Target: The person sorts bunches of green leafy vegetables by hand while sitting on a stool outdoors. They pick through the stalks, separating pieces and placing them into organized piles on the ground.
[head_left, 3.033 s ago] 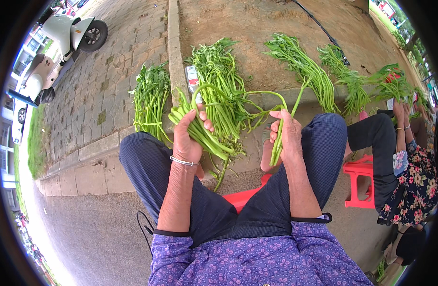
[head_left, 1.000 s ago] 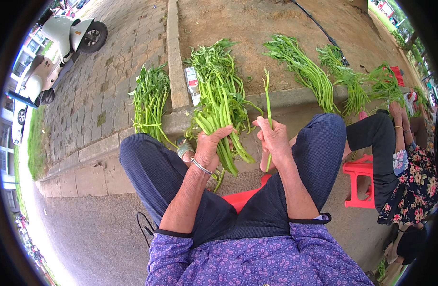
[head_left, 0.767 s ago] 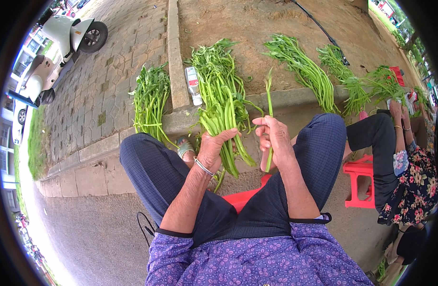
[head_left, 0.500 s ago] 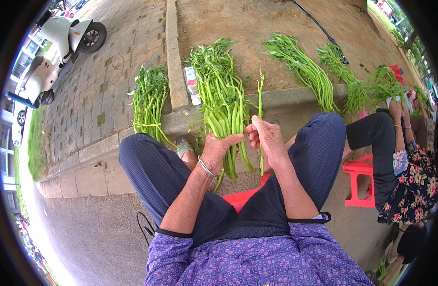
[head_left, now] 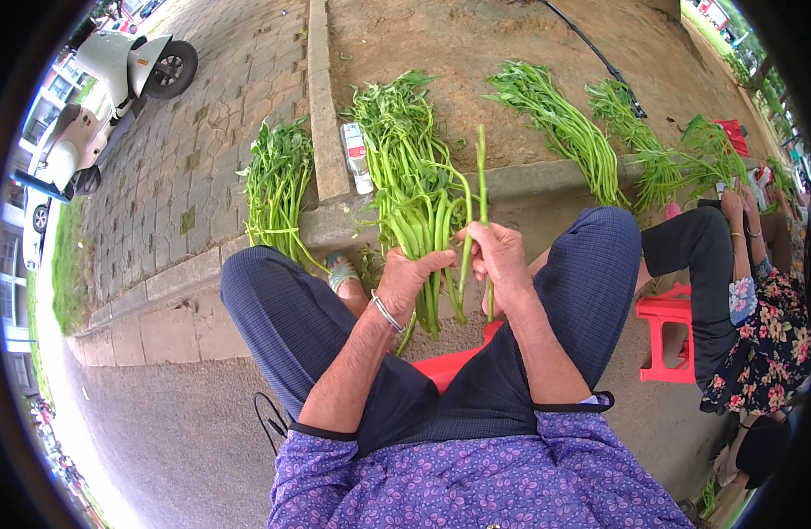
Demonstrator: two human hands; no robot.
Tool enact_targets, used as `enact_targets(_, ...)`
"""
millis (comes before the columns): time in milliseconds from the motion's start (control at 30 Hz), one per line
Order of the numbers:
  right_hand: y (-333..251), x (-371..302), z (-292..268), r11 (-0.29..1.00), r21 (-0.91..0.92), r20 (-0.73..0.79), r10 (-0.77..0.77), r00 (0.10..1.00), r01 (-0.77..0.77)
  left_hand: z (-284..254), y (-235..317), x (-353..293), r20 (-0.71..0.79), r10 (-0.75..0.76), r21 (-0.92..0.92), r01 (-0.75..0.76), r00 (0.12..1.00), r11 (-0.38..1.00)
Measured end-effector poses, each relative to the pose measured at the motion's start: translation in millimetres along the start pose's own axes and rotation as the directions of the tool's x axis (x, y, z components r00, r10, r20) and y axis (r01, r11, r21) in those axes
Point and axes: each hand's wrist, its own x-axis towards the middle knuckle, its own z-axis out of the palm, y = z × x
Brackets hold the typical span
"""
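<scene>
Here, the left hand [head_left: 412, 276] is closed around a bunch of green vegetable stems [head_left: 411, 231], their ends jutting below it; the right hand [head_left: 500, 257], just beside, pinches a slender stem [head_left: 482, 176]. The red-and-white label [head_left: 354, 148] on a bottle [head_left: 363, 183] is unreadably small.

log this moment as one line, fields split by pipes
left grip: holding bunched green stems | right grip: holding upright stem, close to bunch | ahead: leafy green pile, bottle alongside
</scene>
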Motion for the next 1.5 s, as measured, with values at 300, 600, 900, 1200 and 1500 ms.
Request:
enact_targets(300, -9, 2, -9, 0.993, 0.108, -0.216, -0.024, 0.976, 0.049, -11, 16, 2, -0.127, -0.024, -0.194, -0.001, 0.992, 0.981)
enact_targets(600, -6, 3, -5, 0.967, 0.256, -0.175, 0.040, 0.984, 0.006, -8, 14, 0, -0.057, -0.062, -0.166, 0.052, 0.996, 0.985)
enact_targets(900, -7, 3, -2, 0.899, 0.413, -0.046, 0.181, 0.982, -0.147, -2, 8, -1, 0.008, -0.040, -0.038, 0.040, 0.999, 0.998)
enact_targets(1200, 2, 5, 0, 0.919, 0.326, -0.009, 0.239, 0.971, -0.223, 2, 12, -4, -0.013, -0.018, -0.062, 0.018, 1.000, 0.998)
enact_targets(1500, 5, -1, 14, 0.947, 0.250, -0.042, 0.217, 0.975, -0.200, 6, 9, -5, 0.112, 0.023, 0.008, -0.024, 0.993, 1.000)
